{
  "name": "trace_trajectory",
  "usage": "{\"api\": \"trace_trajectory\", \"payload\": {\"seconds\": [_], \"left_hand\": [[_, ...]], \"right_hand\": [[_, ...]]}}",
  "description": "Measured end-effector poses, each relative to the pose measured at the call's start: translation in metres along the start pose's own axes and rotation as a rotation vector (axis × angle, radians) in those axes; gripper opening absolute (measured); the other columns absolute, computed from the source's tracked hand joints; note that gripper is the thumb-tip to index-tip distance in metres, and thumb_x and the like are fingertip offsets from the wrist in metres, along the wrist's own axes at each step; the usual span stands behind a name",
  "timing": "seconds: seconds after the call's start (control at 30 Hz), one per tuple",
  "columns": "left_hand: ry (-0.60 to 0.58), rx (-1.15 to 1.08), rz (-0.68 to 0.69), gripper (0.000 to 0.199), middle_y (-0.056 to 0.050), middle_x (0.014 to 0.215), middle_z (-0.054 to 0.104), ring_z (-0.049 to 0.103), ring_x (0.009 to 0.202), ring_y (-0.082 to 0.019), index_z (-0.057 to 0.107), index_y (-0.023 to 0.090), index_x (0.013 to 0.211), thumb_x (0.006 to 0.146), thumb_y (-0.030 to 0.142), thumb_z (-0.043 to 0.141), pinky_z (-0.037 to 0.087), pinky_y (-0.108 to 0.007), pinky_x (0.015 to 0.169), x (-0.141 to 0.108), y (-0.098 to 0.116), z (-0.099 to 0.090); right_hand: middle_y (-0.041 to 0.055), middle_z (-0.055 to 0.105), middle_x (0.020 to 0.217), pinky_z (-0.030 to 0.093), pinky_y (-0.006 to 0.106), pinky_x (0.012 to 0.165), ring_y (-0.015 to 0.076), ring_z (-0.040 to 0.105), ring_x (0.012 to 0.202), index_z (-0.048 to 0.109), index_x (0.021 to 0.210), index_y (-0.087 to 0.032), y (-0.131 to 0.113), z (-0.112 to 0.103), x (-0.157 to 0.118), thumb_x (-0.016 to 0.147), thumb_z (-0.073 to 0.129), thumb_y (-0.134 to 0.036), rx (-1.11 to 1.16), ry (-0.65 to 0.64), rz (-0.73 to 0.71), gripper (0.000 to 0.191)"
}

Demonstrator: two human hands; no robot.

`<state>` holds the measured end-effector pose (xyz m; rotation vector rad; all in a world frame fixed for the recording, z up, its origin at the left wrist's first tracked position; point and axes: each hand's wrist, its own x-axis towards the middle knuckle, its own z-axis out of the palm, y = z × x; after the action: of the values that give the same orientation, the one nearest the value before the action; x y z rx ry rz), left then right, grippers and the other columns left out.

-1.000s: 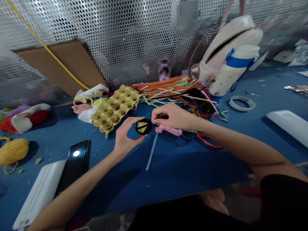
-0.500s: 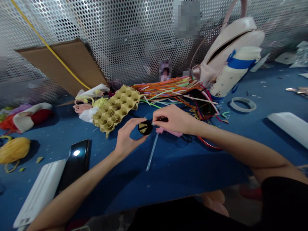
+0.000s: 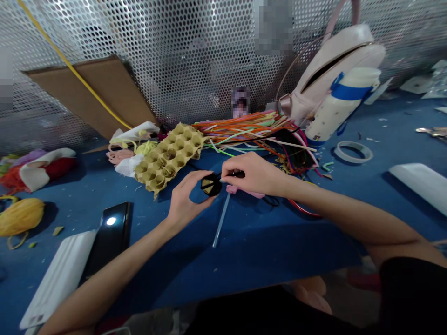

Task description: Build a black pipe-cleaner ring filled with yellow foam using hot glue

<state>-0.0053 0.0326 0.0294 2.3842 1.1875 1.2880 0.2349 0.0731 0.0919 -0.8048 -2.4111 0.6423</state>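
Note:
Between the thumb and fingers of my left hand (image 3: pixel 185 197) is a small egg-carton cup (image 3: pixel 208 187), yellowish inside and wrapped in black around its edge, with a black strip across it. My right hand (image 3: pixel 249 174) is closed in a pinch at the cup's right side, on a thin black strand (image 3: pixel 238 174) that looks like a pipe cleaner. Much of the strand is hidden by my fingers. Under my right hand lies a pink object (image 3: pixel 232 189), partly covered. A translucent glue stick (image 3: pixel 221 219) rests on the table just below.
Behind my hands are an egg carton (image 3: pixel 171 156) and a pile of coloured pipe cleaners (image 3: pixel 240 128). A bottle (image 3: pixel 340 107) and a bag (image 3: pixel 335 56) stand back right, near a tape roll (image 3: pixel 353 152). On the left lie a phone (image 3: pixel 108 237), a white case (image 3: pixel 57 279) and yellow yarn (image 3: pixel 21 217).

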Motion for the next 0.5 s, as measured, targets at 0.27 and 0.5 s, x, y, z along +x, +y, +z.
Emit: {"api": "trace_trajectory", "payload": {"seconds": [0.27, 0.5], "left_hand": [[0.023, -0.09, -0.023, 0.046, -0.009, 0.126, 0.076, 0.073, 0.118, -0.025, 0.068, 0.025, 0.128, 0.084, 0.023, 0.081, 0.06, -0.045, 0.106, -0.004, -0.005, 0.001], [0.071, -0.196, -0.064, 0.051, -0.009, 0.131, 0.075, 0.072, 0.123, -0.027, 0.069, 0.026, 0.131, 0.082, 0.022, 0.082, 0.058, -0.05, 0.111, -0.006, -0.01, 0.003]], "right_hand": [[0.0016, 0.079, 0.088, 0.044, 0.027, 0.078, 0.0166, 0.07, 0.082, 0.074, 0.085, -0.019, 0.002, -0.003, 0.001, 0.096, 0.063, -0.019, -0.045, -0.009, -0.023, 0.015], [0.004, 0.078, 0.09, 0.043, 0.029, 0.079, 0.0179, 0.068, 0.083, 0.077, 0.091, -0.017, -0.002, -0.016, 0.0, 0.096, 0.061, -0.016, -0.107, 0.034, -0.094, 0.017]]}}
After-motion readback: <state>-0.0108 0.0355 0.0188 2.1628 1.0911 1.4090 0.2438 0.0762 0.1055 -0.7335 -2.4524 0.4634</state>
